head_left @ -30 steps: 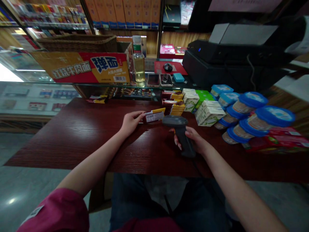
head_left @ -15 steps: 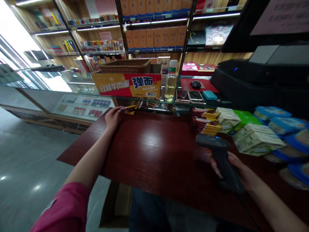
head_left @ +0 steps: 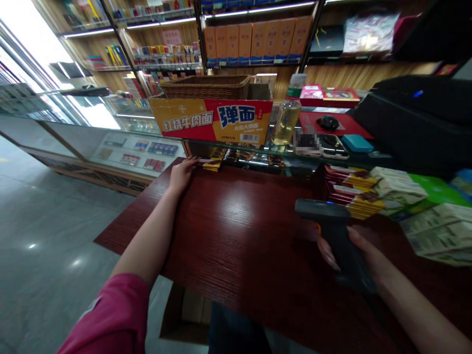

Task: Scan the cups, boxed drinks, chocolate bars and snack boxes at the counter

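Note:
My left hand (head_left: 181, 176) reaches to the far left edge of the dark red wooden counter (head_left: 228, 236). Its fingers are closed on the near end of a wrapped snack bar (head_left: 211, 160) in red and yellow; the fingertips are partly hidden. Other yellow wrappers lie directly under that bar. At the right, my right hand (head_left: 363, 250) is wrapped round the handle of a black barcode scanner (head_left: 341, 241), held above the counter with its head toward the left. Beyond the scanner, red and yellow snack bars (head_left: 350, 191) are stacked on the counter.
Green and white cartons (head_left: 438, 231) crowd the right side. Along the back stand a noodle carton (head_left: 210, 120) with a wicker basket (head_left: 206, 87), a bottle of yellowish liquid (head_left: 286, 118) and phones (head_left: 334, 146). An open cardboard box (head_left: 184, 314) sits on the floor below.
The view has tilted down and swung slightly. In my left hand the bar has come down onto the other yellow wrappers. My right hand still grips the scanner.

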`<act>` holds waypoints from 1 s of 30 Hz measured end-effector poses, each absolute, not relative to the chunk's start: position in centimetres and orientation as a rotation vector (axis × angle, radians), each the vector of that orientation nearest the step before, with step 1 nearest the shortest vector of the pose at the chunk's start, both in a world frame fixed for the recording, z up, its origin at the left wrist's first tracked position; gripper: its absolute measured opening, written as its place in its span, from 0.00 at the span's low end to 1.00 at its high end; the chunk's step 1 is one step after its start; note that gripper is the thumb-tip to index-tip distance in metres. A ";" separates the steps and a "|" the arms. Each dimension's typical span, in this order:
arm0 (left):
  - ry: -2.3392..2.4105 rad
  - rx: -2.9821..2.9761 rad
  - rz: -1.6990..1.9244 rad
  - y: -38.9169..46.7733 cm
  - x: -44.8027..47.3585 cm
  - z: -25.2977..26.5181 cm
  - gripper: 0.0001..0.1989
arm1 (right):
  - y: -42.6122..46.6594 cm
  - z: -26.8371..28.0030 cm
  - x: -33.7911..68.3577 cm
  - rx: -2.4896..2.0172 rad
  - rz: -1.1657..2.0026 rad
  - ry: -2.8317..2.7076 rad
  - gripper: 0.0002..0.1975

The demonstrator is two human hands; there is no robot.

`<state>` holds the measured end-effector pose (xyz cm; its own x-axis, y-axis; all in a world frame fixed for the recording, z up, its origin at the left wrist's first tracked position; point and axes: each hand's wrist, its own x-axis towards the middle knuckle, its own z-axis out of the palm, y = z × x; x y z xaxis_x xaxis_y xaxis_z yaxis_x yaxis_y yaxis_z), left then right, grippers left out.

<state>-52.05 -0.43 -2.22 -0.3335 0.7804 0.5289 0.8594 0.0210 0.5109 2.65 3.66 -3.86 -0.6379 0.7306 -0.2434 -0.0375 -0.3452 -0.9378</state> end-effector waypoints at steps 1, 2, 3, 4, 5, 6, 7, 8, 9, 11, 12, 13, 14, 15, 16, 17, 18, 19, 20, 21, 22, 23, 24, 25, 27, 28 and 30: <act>-2.186 -1.758 -1.157 -0.4 -52.1 -2.3 0.22 | 3.8 -3.8 2.1 -0.874 2.089 -1.349 0.32; -2.198 -1.761 -1.101 -0.3 -52.1 -2.3 0.24 | 4.0 -3.7 1.6 -0.827 2.144 -1.314 0.31; -2.204 -1.762 -1.044 -0.3 -52.0 -2.3 0.26 | 4.1 -3.6 1.2 -0.788 2.187 -1.284 0.30; -2.200 -1.766 -0.990 -0.4 -51.9 -2.2 0.28 | 4.2 -3.6 1.0 -0.768 2.210 -1.266 0.30; -2.183 -1.780 -0.940 -0.5 -51.7 -2.1 0.30 | 4.2 -3.6 1.0 -0.764 2.224 -1.251 0.29; -2.153 -1.806 -0.898 -0.6 -51.4 -2.1 0.31 | 4.2 -3.5 1.0 -0.770 2.234 -1.239 0.30; -2.116 -1.846 -0.862 -0.7 -51.0 -2.0 0.32 | 4.2 -3.5 1.1 -0.780 2.240 -1.229 0.30; -2.079 -1.895 -0.835 -0.9 -50.7 -2.0 0.30 | 4.1 -3.4 1.2 -0.790 2.244 -1.221 0.31; -2.051 -1.942 -0.817 -1.0 -50.3 -2.0 0.29 | 4.0 -3.3 1.3 -0.800 2.249 -1.214 0.31; -2.046 -1.998 -0.805 -1.1 -49.7 -2.1 0.26 | 3.7 -3.0 1.4 -0.817 2.258 -1.202 0.30; -2.063 -2.003 -0.808 -1.1 -49.6 -2.2 0.25 | 3.6 -2.8 1.4 -0.831 2.262 -1.196 0.30; -2.085 -2.000 -0.814 -1.0 -49.5 -2.3 0.25 | 3.5 -2.6 1.3 -0.849 2.262 -1.191 0.29; -2.103 -1.995 -0.821 -0.9 -49.6 -2.4 0.25 | 3.4 -2.4 1.1 -0.867 2.261 -1.189 0.29; -2.114 -1.996 -0.824 -0.8 -49.8 -2.5 0.26 | 3.3 -2.2 1.0 -0.879 2.258 -1.196 0.29; -2.116 -2.006 -0.822 -0.7 -50.0 -2.6 0.27 | 3.3 -2.0 0.8 -0.879 2.253 -1.213 0.30; -2.114 -2.019 -0.819 -0.6 -50.2 -2.6 0.28 | 3.2 -1.8 0.7 -0.868 2.250 -1.236 0.31; -2.108 -2.030 -0.818 -0.6 -50.3 -2.6 0.28 | 3.2 -1.7 0.6 -0.848 2.245 -1.260 0.32; -2.103 -2.038 -0.821 -0.5 -50.5 -2.7 0.28 | 3.2 -1.6 0.5 -0.819 2.239 -1.284 0.33; -2.099 -2.046 -0.824 -0.5 -50.6 -2.7 0.28 | 3.1 -1.5 0.5 -0.793 2.227 -1.303 0.33; -2.098 -2.054 -0.828 -0.5 -50.6 -2.6 0.28 | 3.1 -1.4 0.4 -0.773 2.211 -1.320 0.33; -2.098 -2.062 -0.830 -0.5 -50.6 -2.6 0.28 | 3.1 -1.4 0.5 -0.760 2.193 -1.334 0.33; -2.100 -2.068 -0.829 -0.5 -50.6 -2.6 0.28 | 3.1 -1.3 0.6 -0.745 2.172 -1.346 0.33; -2.102 -2.071 -0.823 -0.5 -50.5 -2.5 0.28 | 3.1 -1.3 0.7 -0.725 2.149 -1.351 0.33; -2.106 -2.070 -0.813 -0.4 -50.3 -2.4 0.28 | 3.1 -1.3 1.0 -0.701 2.129 -1.350 0.33; -2.104 -2.060 -0.794 -0.4 -50.0 -2.3 0.28 | 3.2 -1.2 1.8 -0.639 2.090 -1.321 0.32; -2.098 -2.050 -0.793 -0.5 -49.8 -2.2 0.28 | 3.3 -1.1 2.4 -0.614 2.073 -1.306 0.31; -2.046 -2.037 -0.839 -0.8 -49.3 -1.9 0.27 | 3.4 -1.0 4.0 -0.569 2.034 -1.289 0.30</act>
<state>-49.32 -0.80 -1.93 -0.0770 0.8801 0.4685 0.9555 -0.0690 0.2867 3.99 3.38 -0.98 -0.6910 0.7227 -0.0152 -0.2946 -0.3007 -0.9071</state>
